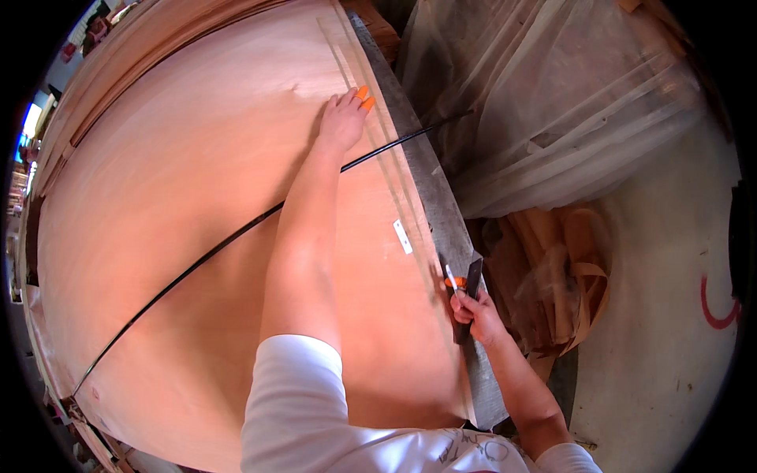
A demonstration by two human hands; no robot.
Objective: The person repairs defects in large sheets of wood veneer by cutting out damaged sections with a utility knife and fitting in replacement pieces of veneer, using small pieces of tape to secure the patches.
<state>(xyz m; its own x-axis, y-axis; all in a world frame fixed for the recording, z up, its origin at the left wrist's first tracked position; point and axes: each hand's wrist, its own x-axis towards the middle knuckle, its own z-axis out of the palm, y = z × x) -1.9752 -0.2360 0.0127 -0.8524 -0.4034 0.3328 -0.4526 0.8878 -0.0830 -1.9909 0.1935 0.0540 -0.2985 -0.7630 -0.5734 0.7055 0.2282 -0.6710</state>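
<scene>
A wide sheet of thin, pinkish-tan wood veneer (189, 331) lies before me. My left hand (344, 124) rests on it near the far right edge, fingers stretched forward, two of them in orange finger covers. Closer to me, at the right edge, my right hand (478, 314) is closed around a dark, flat, bar-like tool (474, 276). A thin white piece (451, 276) and an orange finger cover (456, 282) show beside that tool; whether the white piece is part of it I cannot tell. A narrow strip (386, 150) runs along the veneer's edge.
A thin black rod or cord (213, 254) crosses the veneer under my left arm. A small white piece (403, 236) lies near the edge. Beyond a grey ledge (441, 197) are translucent plastic sheeting (552, 94) and brown veneer scraps (544, 276). Stacked sheets (118, 87) line the far left.
</scene>
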